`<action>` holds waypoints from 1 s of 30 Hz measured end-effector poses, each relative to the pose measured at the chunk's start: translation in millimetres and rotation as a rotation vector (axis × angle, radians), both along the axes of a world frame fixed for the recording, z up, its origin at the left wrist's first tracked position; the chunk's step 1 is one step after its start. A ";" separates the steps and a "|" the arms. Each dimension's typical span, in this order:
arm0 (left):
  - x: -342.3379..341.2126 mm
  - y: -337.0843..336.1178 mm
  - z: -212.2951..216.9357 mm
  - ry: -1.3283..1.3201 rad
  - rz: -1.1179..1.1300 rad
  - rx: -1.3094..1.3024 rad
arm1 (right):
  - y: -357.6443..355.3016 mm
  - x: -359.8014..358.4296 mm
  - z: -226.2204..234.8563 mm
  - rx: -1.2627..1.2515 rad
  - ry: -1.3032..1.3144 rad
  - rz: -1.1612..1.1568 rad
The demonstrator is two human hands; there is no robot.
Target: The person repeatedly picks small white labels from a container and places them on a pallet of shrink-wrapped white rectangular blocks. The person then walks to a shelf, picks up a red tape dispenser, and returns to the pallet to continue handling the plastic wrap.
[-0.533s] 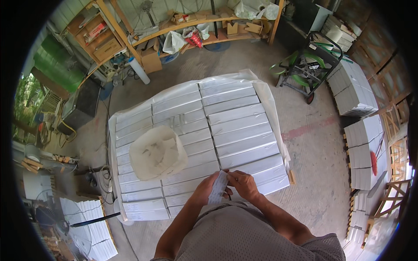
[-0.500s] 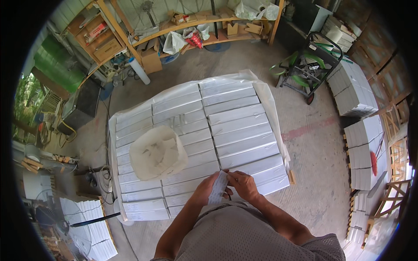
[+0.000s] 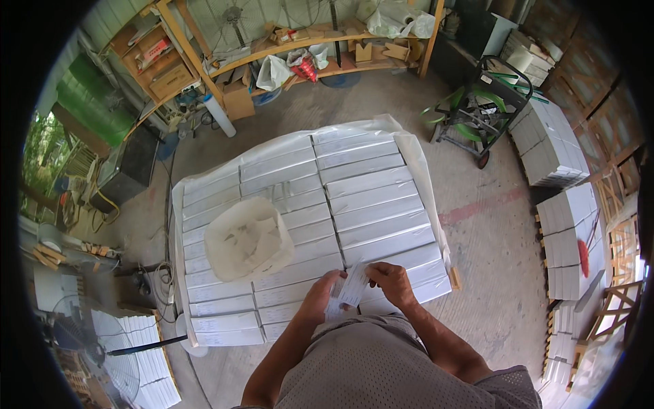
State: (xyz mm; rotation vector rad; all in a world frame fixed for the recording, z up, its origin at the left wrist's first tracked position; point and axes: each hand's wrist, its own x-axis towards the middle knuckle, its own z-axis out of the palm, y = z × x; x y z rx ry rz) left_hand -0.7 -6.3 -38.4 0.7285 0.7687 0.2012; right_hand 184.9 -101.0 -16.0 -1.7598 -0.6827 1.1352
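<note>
Close to my body, at the near edge of a block of long white boxes (image 3: pixel 381 217), both hands hold printed white labels. My left hand (image 3: pixel 319 297) is closed on the label strip (image 3: pixel 334 312), which hangs down toward my shirt. Between thumb and fingers my right hand (image 3: pixel 392 283) pinches the upper right corner of a label (image 3: pixel 353 285), slanting up from the strip. Whether this label is still joined to the strip, I cannot tell. On the boxes to the left sits a whitish open tub (image 3: pixel 248 262) with paper scraps inside.
Translucent plastic sheeting (image 3: pixel 422 160) edges the box stack. A black hand cart (image 3: pixel 480 112) with green strapping stands at the far right. Stacked white boxes (image 3: pixel 569 235) line the right side. At the back is a wooden shelf (image 3: pixel 272 46); a fan (image 3: pixel 116 347) stands at lower left.
My right hand has moved slightly right and up, drawing the label's upper end with it. The label now tilts more and shows more of its face. The left hand stays nearly in place.
</note>
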 end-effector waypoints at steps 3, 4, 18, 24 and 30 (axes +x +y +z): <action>8.8 -1.8 10.5 0.059 -0.128 0.283 | -4.8 -5.1 -3.1 0.043 -0.100 0.075; 12.7 -4.2 11.2 0.088 -0.093 0.189 | -5.5 -7.0 -1.7 0.077 -0.157 0.101; 11.6 -8.1 0.3 -0.079 0.018 -0.107 | -1.5 -6.2 -6.2 0.035 -0.193 0.068; 12.8 -4.0 -6.0 0.017 -0.013 -0.046 | 3.7 -9.3 7.1 0.006 -0.139 0.180; 8.5 6.9 8.1 0.060 -0.056 0.005 | -0.1 11.3 2.8 0.060 0.584 0.127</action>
